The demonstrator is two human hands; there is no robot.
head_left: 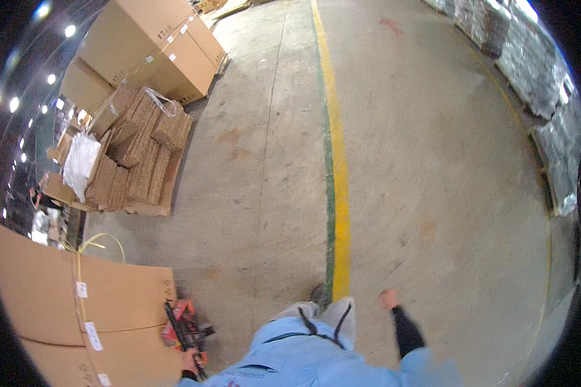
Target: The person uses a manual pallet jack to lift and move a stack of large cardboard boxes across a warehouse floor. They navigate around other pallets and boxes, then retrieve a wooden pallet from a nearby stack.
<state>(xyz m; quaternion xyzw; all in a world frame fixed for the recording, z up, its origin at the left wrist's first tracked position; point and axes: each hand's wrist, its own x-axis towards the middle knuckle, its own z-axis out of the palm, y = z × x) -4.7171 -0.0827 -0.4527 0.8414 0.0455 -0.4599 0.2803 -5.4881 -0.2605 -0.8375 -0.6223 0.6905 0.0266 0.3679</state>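
In the head view, the person's left hand (188, 359) is low in the picture, its fingers wrapped around the dark bar (176, 326) of a red-and-black device (185, 307). This device stands on the concrete floor (239, 193), just beside the right-hand end of a large brown carton (126, 297) that fills the lower left corner; whether the two touch, I cannot tell. A pale yellow strap (79, 266) runs over that carton, with white labels along it. The right hand (388, 299) hangs out over the floor to the right of the body, holding nothing visible; it is blurred, so I cannot tell how far its fingers are closed. Between the hands show the light blue top (303, 358), grey trousers (341, 316) and one dark shoe (317, 293). A yellow line (337, 193) edged by a green stripe (330, 193) runs along the floor away from the person. Farther off on the left, brown corrugated pieces (142, 155) lie stacked beside a whitish plastic sheet (82, 161), with tall cartons (155, 45) beyond. Plastic-wrapped goods (529, 64) line the right side.
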